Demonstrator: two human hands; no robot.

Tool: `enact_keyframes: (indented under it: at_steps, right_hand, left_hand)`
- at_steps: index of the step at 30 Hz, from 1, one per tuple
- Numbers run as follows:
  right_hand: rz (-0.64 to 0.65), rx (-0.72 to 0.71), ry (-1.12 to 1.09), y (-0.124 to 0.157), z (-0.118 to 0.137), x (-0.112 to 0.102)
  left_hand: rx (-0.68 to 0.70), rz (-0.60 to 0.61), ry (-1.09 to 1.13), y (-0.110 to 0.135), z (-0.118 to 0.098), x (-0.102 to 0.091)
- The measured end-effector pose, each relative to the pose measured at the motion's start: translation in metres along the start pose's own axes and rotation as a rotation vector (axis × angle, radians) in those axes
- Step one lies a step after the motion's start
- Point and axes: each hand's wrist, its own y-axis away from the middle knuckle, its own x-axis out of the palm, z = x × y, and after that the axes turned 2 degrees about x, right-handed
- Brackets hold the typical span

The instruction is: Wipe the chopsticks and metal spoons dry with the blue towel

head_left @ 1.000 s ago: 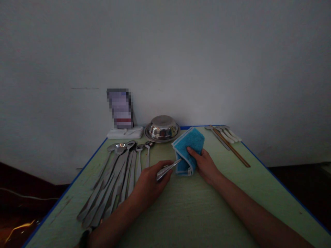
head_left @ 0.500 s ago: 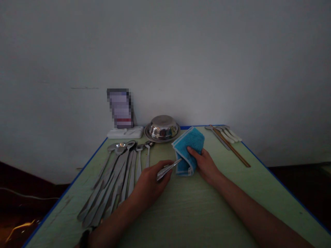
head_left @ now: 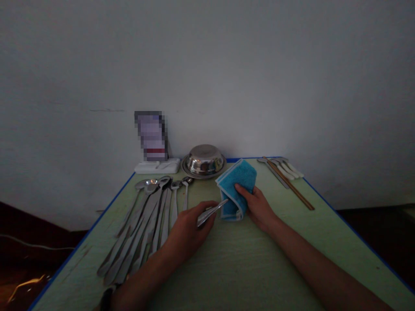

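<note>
My left hand (head_left: 196, 226) is closed around the wide handle end of a silvery metal utensil (head_left: 209, 213), held above the middle of the table. Its narrow shaft points right and up to a folded blue cloth (head_left: 241, 179) with pale edging. The far end is hidden at the cloth's fold, so whether it is a spoon or a fork I cannot tell. Pinched between thumb and fingers of my right hand (head_left: 259, 209), the cloth hangs with one flap bent over. To the left of my left hand lie several long-handled metal spoons (head_left: 152, 211), fanned and overlapping.
An upturned steel bowl (head_left: 205, 160) rests on a metal plate by the wall. Left of it a phone (head_left: 152, 136) stands on a white base (head_left: 157, 166). Brown chopsticks (head_left: 292, 185) and several white-handled utensils (head_left: 287, 166) lie at the back right of the green table (head_left: 253, 272).
</note>
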Motion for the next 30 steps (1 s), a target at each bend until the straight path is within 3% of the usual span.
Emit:
enact_keyframes:
  at_steps: [30]
  right_hand:
    - [-0.013, -0.003, 0.0, -0.0012, -0.0003, -0.0003]
  left_hand:
    - [-0.009, 0.01, 0.011, -0.0008, -0.0002, 0.0009]
